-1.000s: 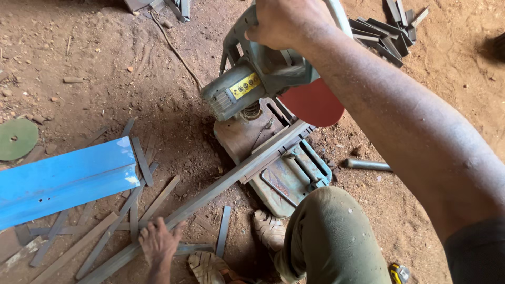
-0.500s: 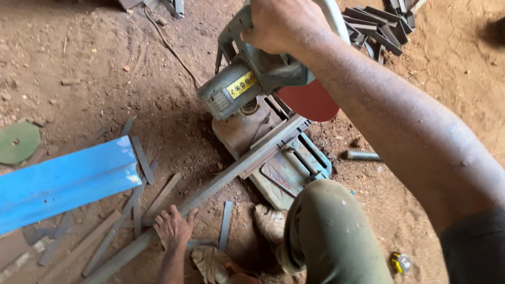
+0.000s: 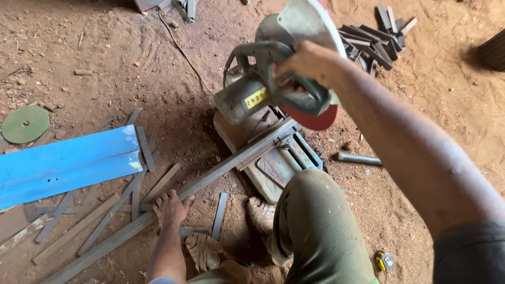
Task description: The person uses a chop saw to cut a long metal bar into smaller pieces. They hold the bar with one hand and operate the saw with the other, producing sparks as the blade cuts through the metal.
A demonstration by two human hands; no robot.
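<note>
- Chop saw (image 3: 273,94) is seen raised on its hinge over a grey base (image 3: 273,163) set on the dirt floor (image 3: 105,63); red cutting disc (image 3: 315,118) is clear of the work.
- Right hand (image 3: 307,63) is wrapped round the saw's handle, fingers closed on it.
- Long steel strip (image 3: 210,176) is laid diagonally across the base, under the disc, running down to lower left.
- Left hand (image 3: 171,208) is pressed flat on the strip, fingers spread, well apart from the saw.
- Short cut strips (image 3: 142,184) are scattered round the left hand; blue sheet (image 3: 63,163) lies just beside them.
- Green disc (image 3: 24,124) is lying at far left; pile of cut pieces (image 3: 379,37) at top right.
- Tape measure (image 3: 385,261) is lying by the knee, lower right.
</note>
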